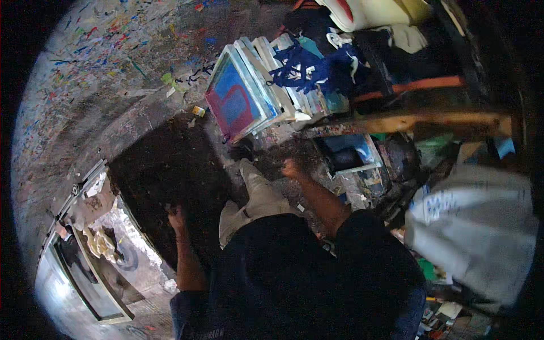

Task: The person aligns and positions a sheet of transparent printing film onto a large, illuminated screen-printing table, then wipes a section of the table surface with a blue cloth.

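Left hand (175,215) fingers curled over the edge of a dark mat (170,170) on the floor. Right hand (291,169) fisted shut, empty, stacked frames (249,96) beyond its knuckles.

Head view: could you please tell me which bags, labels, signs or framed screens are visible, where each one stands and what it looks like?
Framed screens: stacked upright at top centre; rectangular pale frames, the front one blue with a red shape.
Large bag: at right; bulky, pale grey, with a white printed patch.
Dark panel: under the left hand; flat and black.
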The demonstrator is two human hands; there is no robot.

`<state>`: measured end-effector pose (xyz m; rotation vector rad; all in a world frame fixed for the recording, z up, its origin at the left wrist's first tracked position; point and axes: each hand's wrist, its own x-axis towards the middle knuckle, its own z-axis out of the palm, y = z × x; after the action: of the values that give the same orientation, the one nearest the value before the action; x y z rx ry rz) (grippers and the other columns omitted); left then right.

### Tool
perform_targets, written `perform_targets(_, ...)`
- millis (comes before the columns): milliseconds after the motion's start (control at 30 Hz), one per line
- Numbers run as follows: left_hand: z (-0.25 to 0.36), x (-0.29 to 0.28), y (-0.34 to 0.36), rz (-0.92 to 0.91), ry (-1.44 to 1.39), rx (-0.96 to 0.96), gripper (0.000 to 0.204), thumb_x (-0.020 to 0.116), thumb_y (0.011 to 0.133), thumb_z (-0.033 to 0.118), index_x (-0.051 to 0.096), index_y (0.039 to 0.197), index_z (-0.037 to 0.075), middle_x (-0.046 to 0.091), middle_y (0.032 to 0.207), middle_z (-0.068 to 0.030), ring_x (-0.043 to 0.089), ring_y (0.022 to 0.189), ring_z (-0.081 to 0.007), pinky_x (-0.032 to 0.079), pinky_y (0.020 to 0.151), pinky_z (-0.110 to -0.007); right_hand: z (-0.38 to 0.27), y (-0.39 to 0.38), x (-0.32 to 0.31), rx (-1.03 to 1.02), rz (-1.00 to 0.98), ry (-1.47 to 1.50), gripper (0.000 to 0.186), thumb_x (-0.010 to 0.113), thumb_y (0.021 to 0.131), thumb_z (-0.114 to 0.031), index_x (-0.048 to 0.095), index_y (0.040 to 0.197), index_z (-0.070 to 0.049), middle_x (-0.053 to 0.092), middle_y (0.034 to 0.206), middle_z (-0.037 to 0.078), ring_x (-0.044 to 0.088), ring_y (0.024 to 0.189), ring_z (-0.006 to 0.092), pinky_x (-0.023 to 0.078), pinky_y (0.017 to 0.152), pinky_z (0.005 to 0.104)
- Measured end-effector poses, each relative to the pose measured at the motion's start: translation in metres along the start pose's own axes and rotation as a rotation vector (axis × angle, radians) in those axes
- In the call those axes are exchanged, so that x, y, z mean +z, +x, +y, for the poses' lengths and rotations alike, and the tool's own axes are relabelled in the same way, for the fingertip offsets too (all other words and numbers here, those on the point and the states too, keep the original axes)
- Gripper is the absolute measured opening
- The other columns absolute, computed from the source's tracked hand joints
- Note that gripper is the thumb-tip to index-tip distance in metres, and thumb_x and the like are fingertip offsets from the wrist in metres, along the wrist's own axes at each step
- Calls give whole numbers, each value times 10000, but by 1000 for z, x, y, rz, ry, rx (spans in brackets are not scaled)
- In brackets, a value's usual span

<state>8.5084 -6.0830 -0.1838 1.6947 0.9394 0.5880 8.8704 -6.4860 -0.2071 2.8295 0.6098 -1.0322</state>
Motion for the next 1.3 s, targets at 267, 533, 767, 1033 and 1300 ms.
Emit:
perform_targets(267,-84,6,-139,-654,904,-190,323,569,931,393,656,896,84,628,766,-97,604,675,-232,520,642,-390,4,106,-237,28,728,-215,646,617,775,-155,434,1373,7,450,1331,272,437,1255,384,395,987,533)
perform_targets(533,41,75,-102,-311,74,-547,321,586,950,296,595,712,81,552,651,-3,477,574,-110,394,528,-330,41,207,-370,-170,689,-588,563,658,822,-241,512,1333,-57,467,1387,161,273,1436,337,123,1167,604)
perform_targets(767,127,124,18,-181,16,-656,354,563,971,348,616,830,27,567,725,-8,526,656,-122,413,570,-313,149,240,-292,-142,670,-846,577,691,790,-175,535,1323,-18,572,1198,178,425,1324,339,92,1137,691)
perform_targets(1033,150,129,35,-168,-14,-840,338,581,963,348,653,923,20,623,784,-46,584,747,-145,473,625,-345,77,176,-333,-134,598,-295,432,680,756,-184,648,1170,-66,662,1027,137,595,1073,329,148,1173,583)
perform_targets(1300,113,124,9,-345,202,-647,242,616,957,267,676,936,34,680,820,-59,624,710,-158,518,658,-349,6,131,-371,31,143,-278,616,698,734,-311,582,1263,-18,577,1269,213,532,1220,398,242,1129,613)
